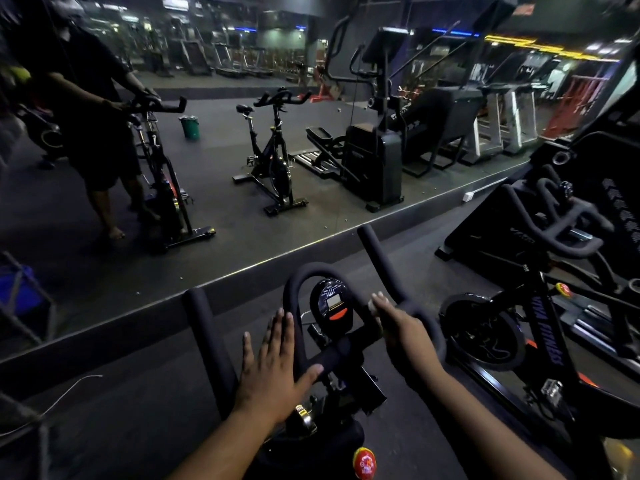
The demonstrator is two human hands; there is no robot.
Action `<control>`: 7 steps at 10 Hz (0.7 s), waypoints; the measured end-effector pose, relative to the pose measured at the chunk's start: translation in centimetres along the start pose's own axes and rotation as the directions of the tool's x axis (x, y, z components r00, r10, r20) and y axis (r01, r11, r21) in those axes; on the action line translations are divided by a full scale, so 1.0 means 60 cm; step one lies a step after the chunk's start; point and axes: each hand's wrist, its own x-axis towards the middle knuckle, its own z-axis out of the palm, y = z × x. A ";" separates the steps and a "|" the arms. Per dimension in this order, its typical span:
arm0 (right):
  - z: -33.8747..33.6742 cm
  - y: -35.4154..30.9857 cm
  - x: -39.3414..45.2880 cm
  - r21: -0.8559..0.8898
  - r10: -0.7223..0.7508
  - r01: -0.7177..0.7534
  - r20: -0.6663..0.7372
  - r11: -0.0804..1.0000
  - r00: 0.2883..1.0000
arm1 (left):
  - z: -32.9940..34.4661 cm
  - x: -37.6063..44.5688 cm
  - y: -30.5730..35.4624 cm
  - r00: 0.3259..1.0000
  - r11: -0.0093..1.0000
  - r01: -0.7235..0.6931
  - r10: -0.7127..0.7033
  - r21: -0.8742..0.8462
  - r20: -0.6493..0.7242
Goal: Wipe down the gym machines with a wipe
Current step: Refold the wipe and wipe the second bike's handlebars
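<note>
The bike (332, 344) stands at the bottom centre, facing a wall mirror (214, 188). The left hand (273, 372) lies flat, fingers straight, on the left side of the handlebar (381, 258), thumb touching the crossbar. The right hand (403, 332) curls around the right side of the handlebar loop beside the console (333, 301). A wipe cannot be made out under either hand. A second bike (540, 327) stands at right.

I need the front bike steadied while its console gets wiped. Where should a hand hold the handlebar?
Grip the padded crossbar below the console, coming from above on the rider's side. It lies level and round, so fingers can wrap it. The left hand already hovers flat there.
</note>
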 end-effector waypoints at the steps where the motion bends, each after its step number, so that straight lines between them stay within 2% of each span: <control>1: 0.037 -0.031 -0.017 -0.230 -0.014 0.014 0.004 0.973 1.000 | -0.006 -0.005 -0.004 1.000 1.000 -0.020 0.020 0.019 0.003; 2: 0.084 -0.076 -0.064 -0.068 -0.006 0.002 -0.059 0.998 0.998 | -0.002 -0.018 -0.012 0.997 0.997 -0.070 0.071 0.039 -0.025; 3: 0.097 -0.141 -0.134 0.078 0.002 -0.001 -0.002 0.997 1.000 | -0.004 -0.031 -0.020 0.992 0.992 -0.112 0.115 0.057 -0.052; 4: 0.094 -0.185 -0.148 0.200 -0.107 0.071 0.176 0.977 0.979 | -0.009 -0.046 -0.027 0.992 0.994 -0.096 0.100 0.051 -0.075; 5: 0.049 -0.192 -0.104 0.340 -0.056 0.011 0.122 0.940 0.991 | -0.014 -0.054 -0.030 0.997 0.999 -0.035 0.037 0.016 -0.074; 6: 0.010 -0.192 -0.013 0.226 -0.209 0.225 -0.093 0.948 0.973 | -0.012 -0.056 -0.032 0.999 1.000 -0.001 0.001 -0.005 -0.054; 7: 0.012 -0.214 0.074 -0.157 -0.372 0.363 -0.032 0.918 0.928 | -0.016 -0.051 -0.032 0.999 0.999 0.034 -0.035 -0.026 -0.032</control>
